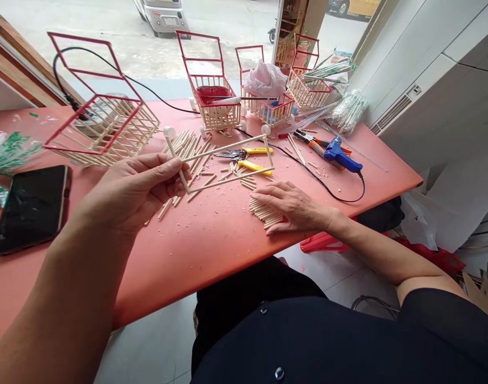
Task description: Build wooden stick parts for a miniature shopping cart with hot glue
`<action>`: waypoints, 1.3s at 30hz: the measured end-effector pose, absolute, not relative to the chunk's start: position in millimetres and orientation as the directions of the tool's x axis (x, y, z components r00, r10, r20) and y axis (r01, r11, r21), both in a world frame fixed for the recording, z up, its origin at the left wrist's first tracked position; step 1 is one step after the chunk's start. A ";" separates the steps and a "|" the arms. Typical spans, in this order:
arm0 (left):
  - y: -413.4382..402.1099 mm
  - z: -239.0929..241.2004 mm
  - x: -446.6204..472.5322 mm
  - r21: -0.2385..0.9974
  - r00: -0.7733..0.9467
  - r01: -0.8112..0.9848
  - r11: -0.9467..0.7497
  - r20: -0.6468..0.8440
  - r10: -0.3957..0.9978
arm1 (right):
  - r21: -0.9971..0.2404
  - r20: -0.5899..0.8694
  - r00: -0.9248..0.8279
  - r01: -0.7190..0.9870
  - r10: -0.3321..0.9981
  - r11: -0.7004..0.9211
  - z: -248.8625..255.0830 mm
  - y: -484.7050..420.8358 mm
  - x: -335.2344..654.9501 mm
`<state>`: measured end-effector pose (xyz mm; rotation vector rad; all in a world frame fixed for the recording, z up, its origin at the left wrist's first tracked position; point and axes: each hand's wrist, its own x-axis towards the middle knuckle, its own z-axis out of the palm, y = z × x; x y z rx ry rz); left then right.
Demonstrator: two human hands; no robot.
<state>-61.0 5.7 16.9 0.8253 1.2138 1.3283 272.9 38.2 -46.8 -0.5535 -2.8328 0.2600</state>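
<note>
My left hand (143, 181) pinches a thin rectangular frame of pale wooden sticks (223, 148) at its near left corner, thumb on top. The frame is held tilted above the table. My right hand (294, 205) lies flat with fingers stretched over a bundle of short wooden sticks (263, 212) near the table's front edge. Beyond the frame rest yellow-handled cutters (256, 151), partly behind its sticks. More loose sticks (191, 149) are scattered behind my left hand.
Red-trimmed miniature stick carts (217, 106) stand along the back, one large at left (108, 133). A blue glue gun (342, 154) and orange-handled pliers (305, 138) lie right, a black phone (30, 205) left. A black cord (308, 176) crosses the pink table (180, 266).
</note>
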 end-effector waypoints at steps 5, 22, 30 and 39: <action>6.3 14.8 -62.2 0.959 -0.163 -0.255 0.128 -0.173 0.971 | -0.133 0.282 -0.929 0.211 0.241 0.969 -49.7 50.3 263.0; 6.4 15.0 -64.3 0.961 -0.124 -0.269 0.063 -0.099 0.987 | 0.179 0.154 -0.942 0.324 0.299 0.929 -49.8 63.9 211.1; 3.1 19.2 -62.1 0.958 -0.128 -0.281 0.051 -0.090 0.988 | 0.106 0.054 -0.955 0.297 0.293 0.949 -41.7 91.7 156.2; -1.1 21.5 -65.2 0.967 -0.081 -0.239 0.084 -0.106 0.991 | 0.019 0.215 -0.950 0.236 0.226 0.972 -42.7 111.2 146.6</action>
